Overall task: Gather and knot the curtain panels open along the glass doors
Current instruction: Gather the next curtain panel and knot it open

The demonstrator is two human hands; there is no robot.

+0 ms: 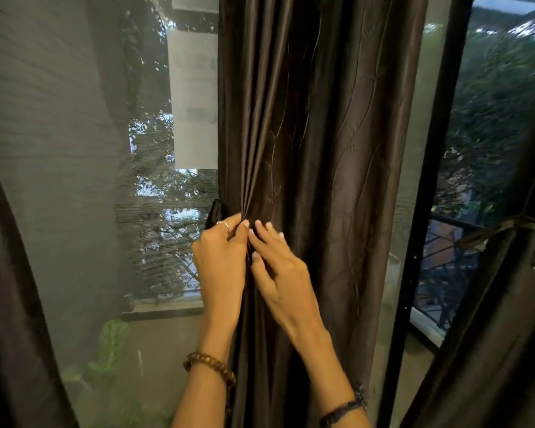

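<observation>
- Curtain panel, dark brown with a stitched wavy pattern, hangs straight down in front of the glass doors; its long axis is vertical and its pleats converge to a pinch at its left edge
- Left hand grips that gathered edge, fingers curled round the folds, with a dark tail of cloth sticking out just above and left of the knuckles
- Right hand lies touching the left one, fingers fairly straight and pressed flat on the fabric, holding nothing that I can make out
- Both hands are at the panel's left edge, so the loose width lies to the right of the fingers; the right hand is nearer to it
- A second panel at far right already looks tied back with a band
- Gathering here seems only part done, and the knot not yet made
</observation>
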